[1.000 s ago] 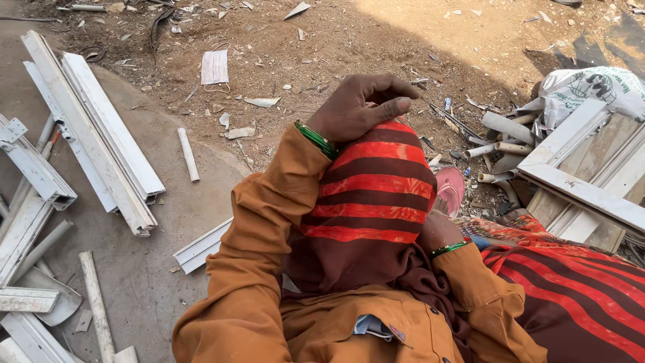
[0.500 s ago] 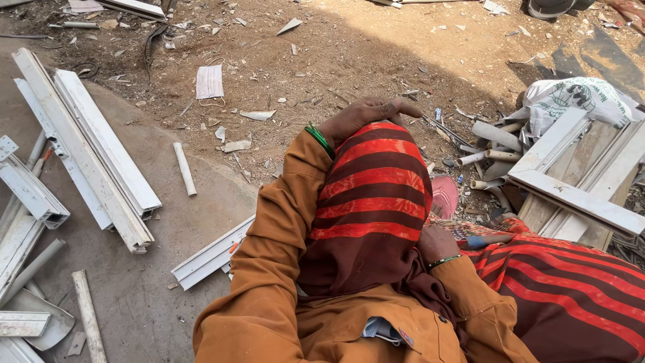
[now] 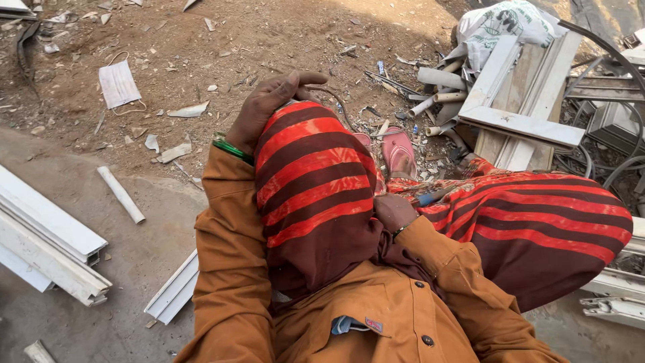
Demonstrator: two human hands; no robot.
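Outdoors, seen from the head camera, a person in an orange-brown buttoned jacket (image 3: 376, 316) sits low amid building scrap, knees drawn up under a red-and-maroon striped cloth garment (image 3: 312, 181). The left hand (image 3: 269, 104), a green bangle (image 3: 230, 148) at its wrist, rests on top of the raised left knee with fingers curled over the striped cloth, apparently to steady the knee or hold the fabric in place; whether it grips the cloth tightly cannot be told. The right hand (image 3: 392, 212) lies lower, tucked between the two knees where the striped folds meet, loosely closed, and it cannot be told from this angle whether it pinches anything. The striped garment drapes over both legs, the right knee (image 3: 557, 228) spreading it wide to the person's right.

Beyond the knees, a pink rubber sandal (image 3: 400, 153) sits on the ground, seemingly on the person's foot. The ground is bare brown dirt (image 3: 269, 40) strewn with chips and litter, giving way to a grey concrete slab (image 3: 101, 316) nearer the camera. A discarded white face mask (image 3: 119, 83) lies on the dirt at upper left, a short white plastic pipe (image 3: 121, 195) on the slab edge, and long white profile strips (image 3: 47, 242) are stacked at left. At upper right, a white-painted wooden frame (image 3: 524, 101) leans over cut pipe offcuts (image 3: 437, 87), with a printed white sack (image 3: 504, 23) and black cables (image 3: 618, 74) behind.
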